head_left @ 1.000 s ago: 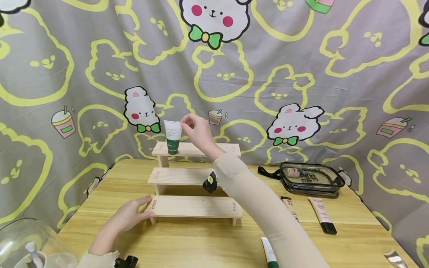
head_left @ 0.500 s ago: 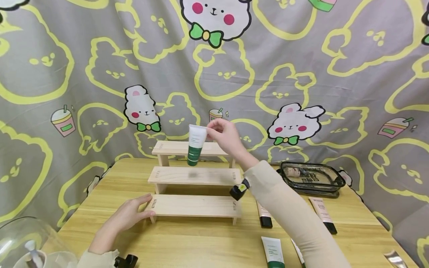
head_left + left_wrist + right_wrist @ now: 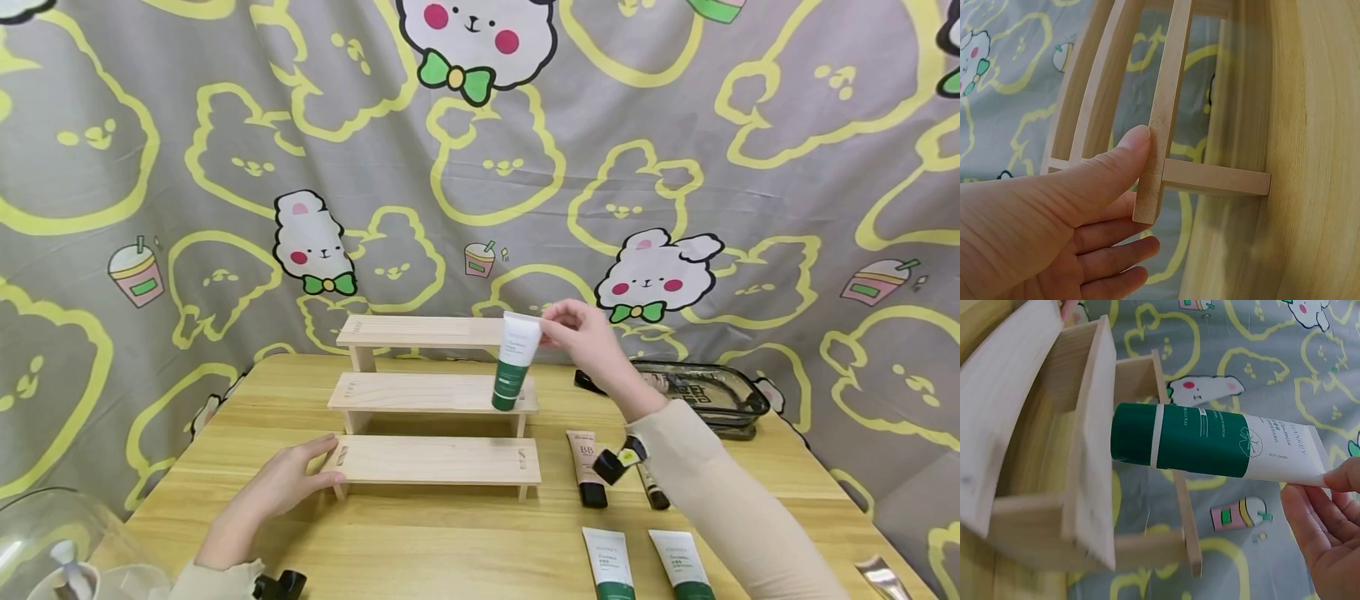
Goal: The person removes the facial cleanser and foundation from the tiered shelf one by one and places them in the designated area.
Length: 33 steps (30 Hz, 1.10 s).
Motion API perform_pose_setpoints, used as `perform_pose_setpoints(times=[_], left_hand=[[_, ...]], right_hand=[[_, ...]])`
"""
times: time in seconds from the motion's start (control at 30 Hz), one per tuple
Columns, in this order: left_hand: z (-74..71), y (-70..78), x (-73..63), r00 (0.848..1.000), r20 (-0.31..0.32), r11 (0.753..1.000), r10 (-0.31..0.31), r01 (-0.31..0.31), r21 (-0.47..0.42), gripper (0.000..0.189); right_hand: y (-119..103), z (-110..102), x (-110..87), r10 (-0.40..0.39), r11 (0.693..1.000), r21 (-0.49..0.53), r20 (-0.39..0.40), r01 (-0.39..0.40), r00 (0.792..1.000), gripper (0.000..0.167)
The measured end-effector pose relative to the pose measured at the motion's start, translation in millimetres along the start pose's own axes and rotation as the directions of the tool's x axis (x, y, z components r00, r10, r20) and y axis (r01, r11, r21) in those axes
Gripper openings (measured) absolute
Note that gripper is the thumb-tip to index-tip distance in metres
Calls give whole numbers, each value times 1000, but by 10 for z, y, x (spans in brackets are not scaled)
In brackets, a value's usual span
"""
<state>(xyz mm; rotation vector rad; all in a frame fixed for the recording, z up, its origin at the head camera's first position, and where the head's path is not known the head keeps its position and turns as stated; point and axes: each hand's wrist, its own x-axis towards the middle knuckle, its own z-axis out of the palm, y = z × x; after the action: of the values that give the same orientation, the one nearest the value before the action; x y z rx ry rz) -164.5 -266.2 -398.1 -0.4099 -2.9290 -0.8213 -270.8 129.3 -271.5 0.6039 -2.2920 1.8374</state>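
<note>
A white and green squeeze tube (image 3: 516,362) hangs cap down and slightly tilted by the right end of the wooden tiered shelf (image 3: 442,462). My right hand (image 3: 596,346) pinches its flat white top edge between thumb and fingers, as the right wrist view shows with the tube (image 3: 1210,440) and hand (image 3: 1329,519). The green cap is close to the middle tier; whether it touches cannot be told. My left hand (image 3: 281,483) grips the left end of the lowest tier; in the left wrist view the thumb lies on the board (image 3: 1163,112) with fingers behind it.
Right of the shelf lie a pink BB tube (image 3: 585,467), a partly hidden dark-capped tube (image 3: 655,490) and two white-green tubes (image 3: 607,560), (image 3: 681,562). A clear pouch (image 3: 720,396) stands behind. A transparent domed container (image 3: 67,542) is at front left, a shiny metal piece (image 3: 883,577) at right.
My right hand has carried the squeeze tube from the top tier's left end rightward and down to the middle tier's right end. The left hand has stayed on the lowest tier.
</note>
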Motion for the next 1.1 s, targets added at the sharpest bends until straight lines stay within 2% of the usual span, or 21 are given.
perform_pose_setpoints(times=[0.23,0.5,0.73,0.83,0.97,1.1], left_hand=[[-5,0,-14,1000,7,1000,-3,3,-6,64],[-5,-8,-18,1000,6,1000,-5,6,-5,65],[-3,-3,-16,1000,0,1000,-8,8,4,64],[-2,-4,-8,1000,-1,1000,-4,4,8,64],[-2,-2,-4,1000,5,1000,-8,8,0,65],[-2,0,-7,1000,9,1000,-12,12,-8,65]], right_hand=[[134,-345,-227,30,999,-18,19,-30,999,19],[285,-764,-486,78,995,-64,-5,-78,997,21],[394,-1137,-699,151,973,-179,27,-144,988,26],[445,-1297,-811,195,957,-229,60,-177,979,27],[545,-1525,-967,235,951,-236,135,-199,963,24],[697,-1787,-1130,269,951,-223,259,-213,928,20]])
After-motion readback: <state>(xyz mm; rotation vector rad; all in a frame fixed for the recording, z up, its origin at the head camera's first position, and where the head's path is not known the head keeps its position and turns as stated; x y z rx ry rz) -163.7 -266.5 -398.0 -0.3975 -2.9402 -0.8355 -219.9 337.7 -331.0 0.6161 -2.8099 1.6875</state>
